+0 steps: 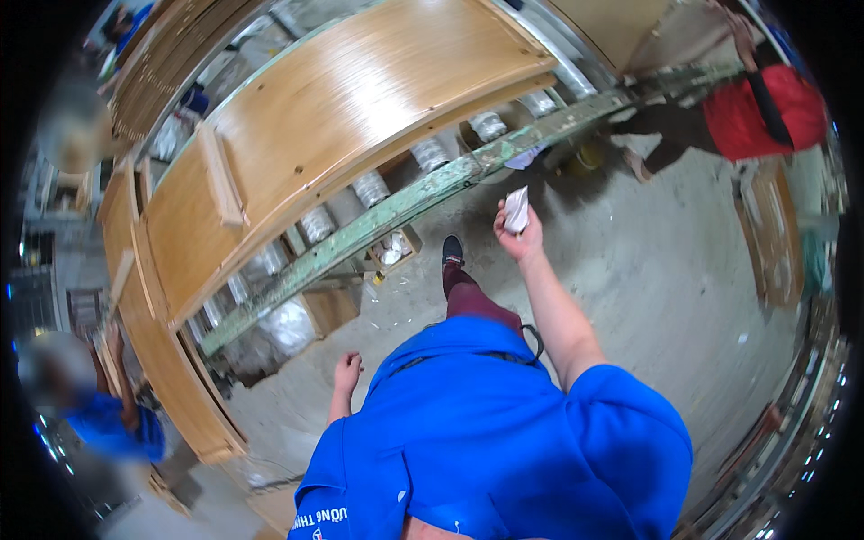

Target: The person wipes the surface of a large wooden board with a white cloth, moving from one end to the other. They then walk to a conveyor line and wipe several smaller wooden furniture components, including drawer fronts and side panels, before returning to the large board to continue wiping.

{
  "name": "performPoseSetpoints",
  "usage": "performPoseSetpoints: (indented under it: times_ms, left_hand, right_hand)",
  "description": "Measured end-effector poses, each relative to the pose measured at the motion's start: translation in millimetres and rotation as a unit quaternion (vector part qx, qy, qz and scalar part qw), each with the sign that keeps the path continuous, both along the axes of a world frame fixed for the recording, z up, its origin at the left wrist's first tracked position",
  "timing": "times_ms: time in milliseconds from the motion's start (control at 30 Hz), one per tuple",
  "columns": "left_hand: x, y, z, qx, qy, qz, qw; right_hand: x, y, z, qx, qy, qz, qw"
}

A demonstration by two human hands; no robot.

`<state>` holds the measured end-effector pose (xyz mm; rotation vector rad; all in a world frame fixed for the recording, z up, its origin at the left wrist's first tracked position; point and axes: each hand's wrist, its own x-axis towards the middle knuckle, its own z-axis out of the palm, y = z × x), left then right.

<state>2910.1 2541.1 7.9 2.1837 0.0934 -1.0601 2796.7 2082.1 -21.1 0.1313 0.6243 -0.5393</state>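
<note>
My right hand is held out ahead, closed on a folded whitish sheet. It looks like paper or thin abrasive; its exact kind is unclear. Hanging low by my left side, my left hand has its fingers curled, and nothing shows in them. Ahead and to the left, a large glossy varnished wooden panel lies on a roller conveyor. Neither hand touches the panel. A thin wooden strip rests across its left part.
A worn green rail edges the conveyor. Beneath it stand a small box of white scraps and a carton with plastic. A person in red bends at the right, near stacked boards. Another in blue works at the left.
</note>
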Motion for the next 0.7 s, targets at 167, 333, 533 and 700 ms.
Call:
performPoseSetpoints:
  times_ms: [167,333,533,700]
  left_hand:
    - [-91,62,13,0.071,0.023,0.013,0.997]
    - [-165,105,44,0.141,0.005,0.068,0.988]
    - [-206,103,58,0.075,0.012,0.26,0.963]
    - [-232,87,58,0.106,-0.044,0.166,0.979]
  right_hand:
    - [11,49,-16,0.068,-0.048,0.123,0.989]
    - [65,79,-28,0.049,-0.095,0.154,0.982]
    - [123,75,-29,-0.068,0.078,0.15,0.983]
    - [120,63,-24,-0.254,0.217,0.366,0.869]
